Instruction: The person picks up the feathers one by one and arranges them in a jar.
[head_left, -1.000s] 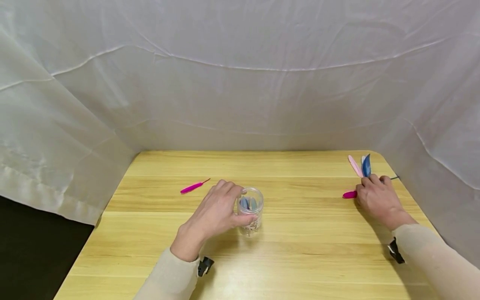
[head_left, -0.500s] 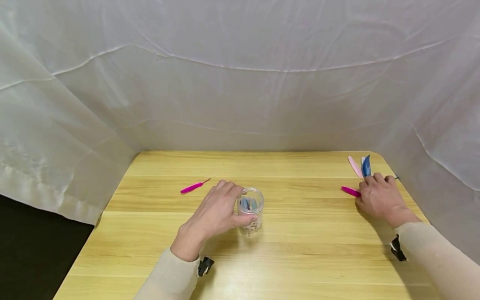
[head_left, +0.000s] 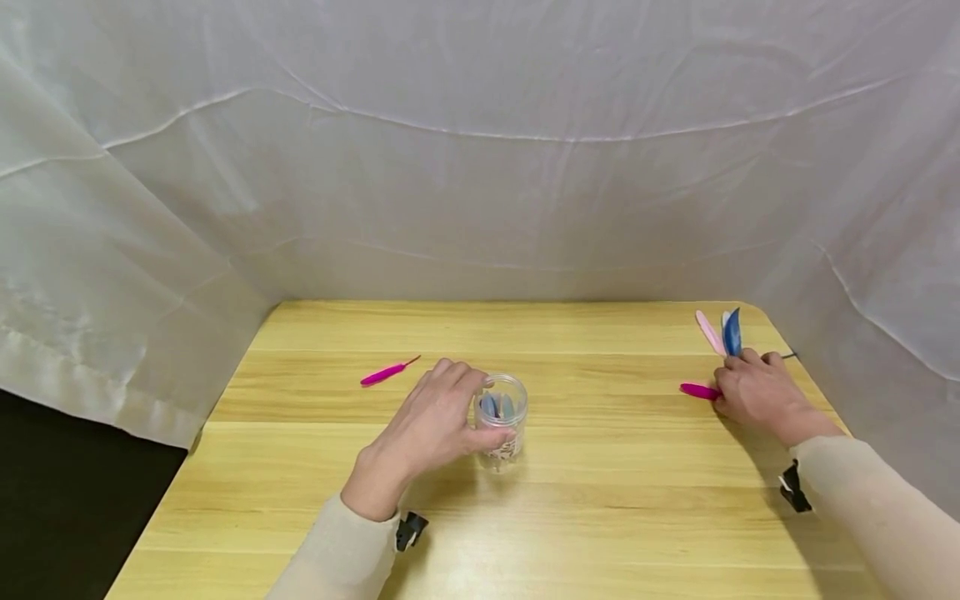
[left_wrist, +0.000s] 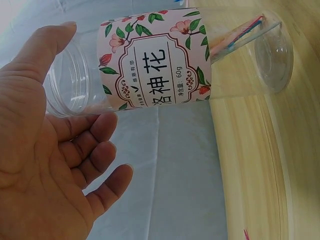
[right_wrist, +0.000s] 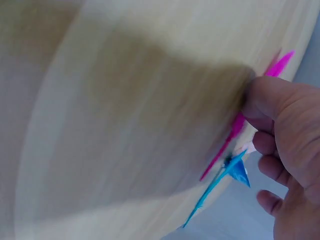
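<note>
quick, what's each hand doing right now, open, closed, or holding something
Left hand: curled round the clear plastic jar, holding it upright on the table.
Right hand: thumb presses on a magenta feather; whether the fingers grip it cannot be told.

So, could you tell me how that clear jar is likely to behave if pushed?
The jar looks like thin clear plastic holding only a few feathers, so probably light. Tall and narrow, it may tip; the left hand steadies it.

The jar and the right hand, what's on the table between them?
Between the jar and the right hand, the head view shows only bare wooden table, apart from a magenta feather at the hand's fingertips.
</note>
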